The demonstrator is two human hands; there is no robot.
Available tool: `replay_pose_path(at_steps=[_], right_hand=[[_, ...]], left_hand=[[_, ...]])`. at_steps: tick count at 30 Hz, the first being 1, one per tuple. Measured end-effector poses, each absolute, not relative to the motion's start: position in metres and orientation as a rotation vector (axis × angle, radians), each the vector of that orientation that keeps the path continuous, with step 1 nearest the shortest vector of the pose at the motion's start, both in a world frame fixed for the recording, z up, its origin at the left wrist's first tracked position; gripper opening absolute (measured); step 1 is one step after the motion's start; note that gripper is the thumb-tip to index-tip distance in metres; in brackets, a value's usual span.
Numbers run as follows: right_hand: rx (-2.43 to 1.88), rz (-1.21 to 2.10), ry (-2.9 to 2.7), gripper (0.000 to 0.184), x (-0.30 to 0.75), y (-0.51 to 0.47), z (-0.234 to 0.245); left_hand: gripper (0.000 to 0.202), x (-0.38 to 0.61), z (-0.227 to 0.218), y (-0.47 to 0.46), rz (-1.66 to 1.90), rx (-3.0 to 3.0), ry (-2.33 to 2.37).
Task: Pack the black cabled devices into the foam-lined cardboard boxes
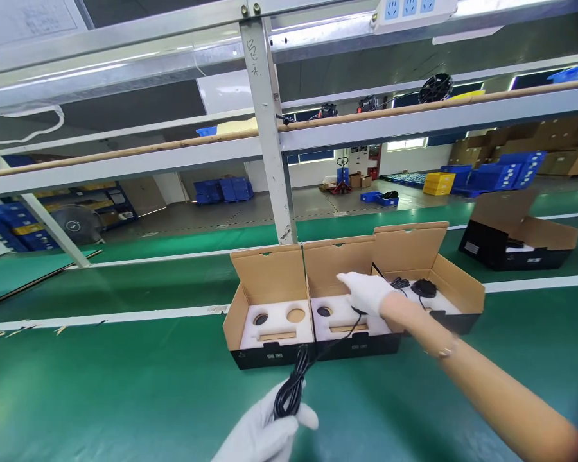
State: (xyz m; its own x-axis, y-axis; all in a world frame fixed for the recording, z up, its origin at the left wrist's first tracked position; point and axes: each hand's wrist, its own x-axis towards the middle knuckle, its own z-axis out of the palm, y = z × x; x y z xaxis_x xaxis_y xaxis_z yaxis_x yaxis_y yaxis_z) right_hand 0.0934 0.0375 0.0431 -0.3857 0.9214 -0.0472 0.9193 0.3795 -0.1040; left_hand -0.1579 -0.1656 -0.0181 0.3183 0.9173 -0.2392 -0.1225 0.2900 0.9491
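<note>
Left hand (270, 427), white-gloved, thumb and fingers closed round the lower end of a looped black cable (291, 388), held above the green worktop (125, 391), whose near edge is out of view; risk, as judged: a loose pinch could let the loops spring apart. One strand of the cable, rising across the front edge of the middle box (378, 346); it might snag on that edge or drag the box if pulled taut. Left box (248, 357), set against the middle box's left side, lid raised, white foam (245, 330) with two round recesses and a slot, a dark disc in the left recess. Right hand (368, 292), white-gloved, over the right part of the middle box, one finger extended leftward; underside hidden, so cannot tell whether the fingers grip the strand's end or are released; a blind downward press could dent the foam. Right box (465, 282), open, at the middle box's right side, holding a round black device (424, 289) and a cable coil (399, 282); the right forearm passes before it, and a low swing could knock its front corner. Far box (484, 250), black, open, beyond the white strip (534, 283), well apart
</note>
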Motion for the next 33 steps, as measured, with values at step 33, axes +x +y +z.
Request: replay_pose_path(at_steps=[33], right_hand=[[-1.450, -0.336, -2.573, 0.017, 0.132, 0.004, 0.079]], left_hand=[[0.018, -0.052, 0.073, 0.029, 0.541, 2.225, 1.207]])
